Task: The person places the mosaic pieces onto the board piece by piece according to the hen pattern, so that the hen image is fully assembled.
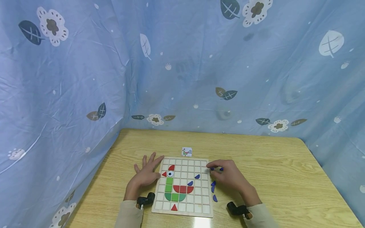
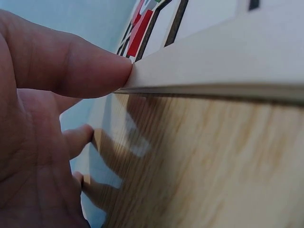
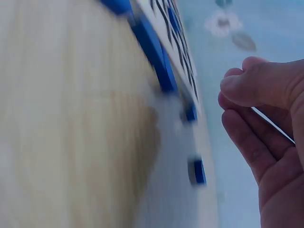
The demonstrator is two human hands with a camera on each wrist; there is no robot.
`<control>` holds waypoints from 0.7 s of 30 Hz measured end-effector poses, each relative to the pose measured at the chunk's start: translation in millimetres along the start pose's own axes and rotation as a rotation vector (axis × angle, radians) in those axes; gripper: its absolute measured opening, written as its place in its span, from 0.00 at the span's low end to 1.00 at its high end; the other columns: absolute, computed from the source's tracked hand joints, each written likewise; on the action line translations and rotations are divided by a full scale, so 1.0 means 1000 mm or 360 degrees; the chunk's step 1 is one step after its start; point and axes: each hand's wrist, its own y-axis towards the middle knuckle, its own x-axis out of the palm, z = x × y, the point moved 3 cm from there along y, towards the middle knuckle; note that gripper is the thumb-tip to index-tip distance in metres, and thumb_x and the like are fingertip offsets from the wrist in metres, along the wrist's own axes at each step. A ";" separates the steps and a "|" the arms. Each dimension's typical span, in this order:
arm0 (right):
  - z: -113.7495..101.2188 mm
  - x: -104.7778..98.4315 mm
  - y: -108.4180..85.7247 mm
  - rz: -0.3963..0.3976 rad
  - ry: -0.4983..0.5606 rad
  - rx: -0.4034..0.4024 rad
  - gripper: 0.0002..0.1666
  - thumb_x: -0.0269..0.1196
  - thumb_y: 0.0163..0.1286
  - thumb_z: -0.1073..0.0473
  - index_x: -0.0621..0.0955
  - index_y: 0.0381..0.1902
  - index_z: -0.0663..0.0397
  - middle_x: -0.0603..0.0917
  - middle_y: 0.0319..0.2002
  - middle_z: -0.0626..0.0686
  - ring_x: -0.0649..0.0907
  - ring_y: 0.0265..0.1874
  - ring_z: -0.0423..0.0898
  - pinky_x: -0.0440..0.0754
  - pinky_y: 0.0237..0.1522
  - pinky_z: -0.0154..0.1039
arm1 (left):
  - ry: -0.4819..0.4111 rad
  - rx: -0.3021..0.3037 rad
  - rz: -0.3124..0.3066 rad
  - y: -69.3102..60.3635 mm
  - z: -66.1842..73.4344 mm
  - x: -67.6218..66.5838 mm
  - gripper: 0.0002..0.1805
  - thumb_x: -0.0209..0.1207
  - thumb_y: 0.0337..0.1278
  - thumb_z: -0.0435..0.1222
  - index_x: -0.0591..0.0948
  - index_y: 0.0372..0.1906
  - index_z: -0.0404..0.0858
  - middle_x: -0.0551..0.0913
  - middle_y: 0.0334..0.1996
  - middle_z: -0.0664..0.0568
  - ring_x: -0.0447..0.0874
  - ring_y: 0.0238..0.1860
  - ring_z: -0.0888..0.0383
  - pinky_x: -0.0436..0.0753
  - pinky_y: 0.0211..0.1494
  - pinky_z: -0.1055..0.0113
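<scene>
A square wooden grid board (image 1: 198, 209) lies on the table, with red, green and blue pieces and a white eye piece (image 1: 170, 174) set out on it like a bird. My left hand (image 1: 146, 175) is spread at the board's left edge; its thumb (image 2: 99, 71) touches the rim. Over the board's upper right edge hovers my right hand (image 1: 228, 172), fingers loosely bent. No piece shows between its fingertips in the right wrist view. Beneath and beside it are several blue half-round pieces (image 1: 215, 198). Two more, including a blue half-round (image 1: 197, 176), sit on the grid.
A small picture card (image 1: 186, 151) lies just behind the board, showing a coloured design on a grid. The wooden table (image 1: 273, 164) extends to both sides. A blue patterned curtain (image 1: 182, 63) hangs behind and at the sides.
</scene>
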 end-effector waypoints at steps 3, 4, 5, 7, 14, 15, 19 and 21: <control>0.014 -0.010 -0.003 0.0028 -0.0029 0.0122 0.18 0.73 0.67 0.69 0.94 0.52 0.48 0.95 0.48 0.44 0.93 0.50 0.48 0.91 0.53 0.51 | 0.0008 -0.0003 0.0003 0.000 0.000 -0.001 0.49 0.60 0.54 0.30 0.67 0.86 0.48 0.45 0.90 0.36 0.22 0.88 0.27 0.17 0.73 0.16; 0.018 -0.012 -0.004 0.0027 -0.0038 0.0148 0.18 0.73 0.67 0.69 0.94 0.52 0.48 0.95 0.49 0.44 0.93 0.51 0.48 0.91 0.55 0.51 | 0.0010 -0.0003 0.0006 0.000 0.000 -0.001 0.49 0.60 0.54 0.30 0.67 0.86 0.48 0.46 0.90 0.36 0.22 0.88 0.27 0.17 0.73 0.16; 0.022 -0.014 -0.004 0.0023 -0.0048 0.0162 0.18 0.72 0.68 0.69 0.93 0.53 0.49 0.95 0.49 0.44 0.93 0.52 0.48 0.91 0.56 0.51 | 0.0010 -0.0004 0.0004 0.000 0.000 -0.001 0.49 0.60 0.54 0.30 0.67 0.86 0.48 0.45 0.90 0.36 0.22 0.88 0.27 0.17 0.73 0.16; 0.029 -0.016 -0.006 0.0005 -0.0061 0.0179 0.18 0.72 0.68 0.70 0.93 0.53 0.49 0.95 0.50 0.44 0.93 0.54 0.49 0.90 0.58 0.51 | 0.0011 -0.0005 0.0002 0.000 0.000 -0.001 0.49 0.60 0.54 0.30 0.67 0.86 0.48 0.45 0.90 0.36 0.22 0.88 0.27 0.17 0.73 0.16; 0.038 -0.015 -0.012 -0.0003 -0.0113 0.0136 0.18 0.73 0.67 0.73 0.94 0.50 0.49 0.95 0.47 0.45 0.93 0.52 0.50 0.91 0.56 0.47 | 0.0008 -0.0004 0.0009 0.000 0.000 0.000 0.49 0.60 0.53 0.30 0.68 0.86 0.48 0.46 0.90 0.35 0.22 0.88 0.26 0.17 0.72 0.16; 0.037 -0.015 -0.013 0.0005 -0.0118 0.0139 0.18 0.73 0.66 0.73 0.94 0.49 0.49 0.95 0.47 0.45 0.94 0.51 0.50 0.92 0.55 0.46 | 0.0005 -0.0002 0.0012 0.000 0.000 0.000 0.49 0.60 0.53 0.30 0.68 0.86 0.48 0.46 0.90 0.35 0.22 0.88 0.26 0.17 0.72 0.16; 0.034 -0.014 -0.020 0.0023 -0.0104 0.0160 0.17 0.73 0.66 0.73 0.94 0.46 0.47 0.95 0.45 0.43 0.94 0.49 0.48 0.92 0.52 0.41 | 0.0004 0.0005 0.0010 0.000 0.000 0.000 0.49 0.60 0.53 0.30 0.68 0.86 0.47 0.46 0.90 0.35 0.22 0.88 0.26 0.17 0.72 0.16; 0.031 -0.014 -0.025 0.0019 -0.0073 0.0180 0.17 0.73 0.66 0.74 0.94 0.45 0.47 0.95 0.45 0.43 0.94 0.49 0.48 0.92 0.50 0.38 | 0.0000 0.0008 0.0005 0.000 0.000 0.000 0.49 0.59 0.53 0.30 0.67 0.86 0.47 0.46 0.90 0.35 0.22 0.88 0.26 0.17 0.72 0.16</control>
